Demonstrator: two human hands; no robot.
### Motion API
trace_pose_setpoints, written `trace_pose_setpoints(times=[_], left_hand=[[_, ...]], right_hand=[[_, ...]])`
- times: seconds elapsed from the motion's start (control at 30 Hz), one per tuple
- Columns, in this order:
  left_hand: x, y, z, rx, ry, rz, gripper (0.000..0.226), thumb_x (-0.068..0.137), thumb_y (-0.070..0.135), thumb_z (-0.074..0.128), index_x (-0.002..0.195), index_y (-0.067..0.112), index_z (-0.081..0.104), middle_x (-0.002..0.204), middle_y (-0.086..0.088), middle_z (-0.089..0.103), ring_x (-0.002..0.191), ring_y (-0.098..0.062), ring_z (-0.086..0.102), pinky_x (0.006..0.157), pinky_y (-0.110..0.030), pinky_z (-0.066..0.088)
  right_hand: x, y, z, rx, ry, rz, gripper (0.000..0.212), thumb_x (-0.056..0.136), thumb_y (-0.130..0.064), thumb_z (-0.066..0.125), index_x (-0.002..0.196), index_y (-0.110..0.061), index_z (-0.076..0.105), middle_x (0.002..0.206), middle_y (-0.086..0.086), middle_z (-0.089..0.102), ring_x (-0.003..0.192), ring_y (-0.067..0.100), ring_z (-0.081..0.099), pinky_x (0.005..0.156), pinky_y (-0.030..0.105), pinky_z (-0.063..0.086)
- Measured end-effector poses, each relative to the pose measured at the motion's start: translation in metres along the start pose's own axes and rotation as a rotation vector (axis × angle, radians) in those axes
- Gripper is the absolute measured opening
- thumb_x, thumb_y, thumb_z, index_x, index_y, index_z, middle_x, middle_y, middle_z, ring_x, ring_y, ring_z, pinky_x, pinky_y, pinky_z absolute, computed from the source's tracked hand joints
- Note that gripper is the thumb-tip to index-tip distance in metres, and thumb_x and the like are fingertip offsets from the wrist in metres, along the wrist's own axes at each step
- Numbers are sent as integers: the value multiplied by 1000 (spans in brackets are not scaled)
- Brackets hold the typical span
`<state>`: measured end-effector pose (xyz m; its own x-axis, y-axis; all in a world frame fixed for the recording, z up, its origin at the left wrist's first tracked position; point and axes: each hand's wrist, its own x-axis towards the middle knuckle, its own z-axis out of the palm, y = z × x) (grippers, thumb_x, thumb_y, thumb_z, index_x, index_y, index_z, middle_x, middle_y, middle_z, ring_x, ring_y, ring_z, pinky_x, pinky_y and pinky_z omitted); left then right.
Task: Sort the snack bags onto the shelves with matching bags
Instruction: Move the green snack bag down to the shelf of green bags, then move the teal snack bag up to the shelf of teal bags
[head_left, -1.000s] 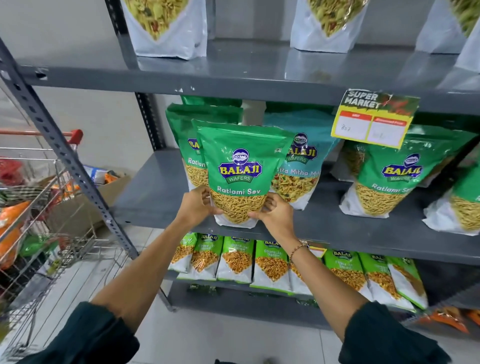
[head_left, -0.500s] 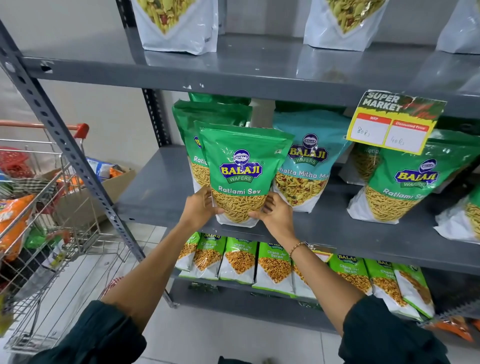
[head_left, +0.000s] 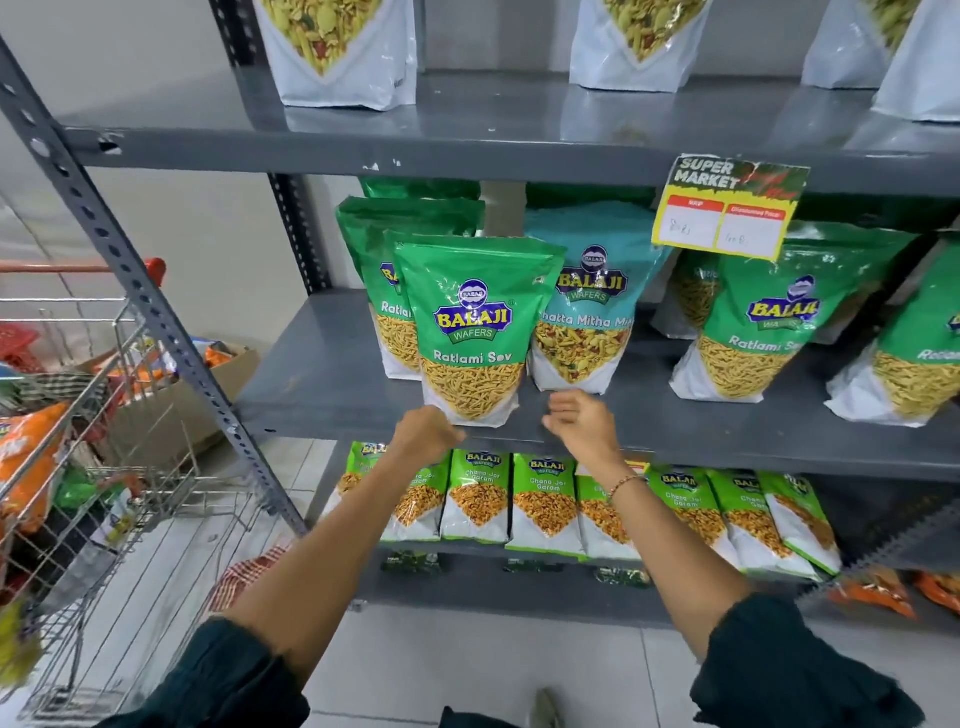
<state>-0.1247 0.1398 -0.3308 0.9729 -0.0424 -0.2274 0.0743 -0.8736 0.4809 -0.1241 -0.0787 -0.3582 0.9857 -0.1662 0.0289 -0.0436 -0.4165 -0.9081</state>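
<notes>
The Sev bag (head_left: 474, 332) stood upright on the shelf (head_left: 311, 374), apart from my grip; my left hand (head_left: 423, 434) and right hand (head_left: 584, 421), both empty, hung just below it; the cart (head_left: 78, 415) lay left, nearer my left hand.

— What stands on the middle shelf (head_left: 322, 364)?

— A green Ratlami Sev bag (head_left: 475, 332) upright near the front edge; a second green bag (head_left: 384, 291) just behind it; a teal Khatta Mitha bag (head_left: 587, 317) beside it on the right.

— And the hands?

— The left hand (head_left: 423, 434) sits just below the front bag's bottom corner, fingers curled; the right hand (head_left: 584, 421) is loosely spread, apart from the bag; neither holds anything.

— Anything at the left?

— A wire shopping cart (head_left: 104, 426) holding orange packets.
</notes>
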Motion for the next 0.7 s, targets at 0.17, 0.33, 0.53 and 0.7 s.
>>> trace_pose_setpoints(times=[0.17,0.33,0.53,0.7], left_hand=[[-21,32,36,-174,-136,272,10,87,25,55,84,16,51,89,-9,55,86,-20,53,80,-33,44],[-10,71,55,-246,-103,361,71,89,35,55,145,5,24,147,-14,39,135,-29,39,109,-37,35],[22,125,63,-406,43,360,94,86,33,58,145,0,-9,158,-16,-3,147,-28,-1,119,-35,3],[60,148,68,-576,137,110,91,89,47,40,144,-1,-14,157,-19,-11,146,-31,-8,120,-39,-2]], right_hand=[[-30,43,-45,43,184,180,20,73,2,68,92,-4,67,86,15,71,82,24,67,81,37,55],[-37,53,-73,17,290,174,17,77,3,60,90,-1,70,76,9,69,73,19,64,59,10,51],[1,41,-93,1,276,121,15,80,-12,66,95,-8,68,91,9,71,83,14,63,81,25,48],[53,31,-95,24,180,90,37,78,-17,70,110,-3,59,112,14,66,95,21,64,91,34,50]])
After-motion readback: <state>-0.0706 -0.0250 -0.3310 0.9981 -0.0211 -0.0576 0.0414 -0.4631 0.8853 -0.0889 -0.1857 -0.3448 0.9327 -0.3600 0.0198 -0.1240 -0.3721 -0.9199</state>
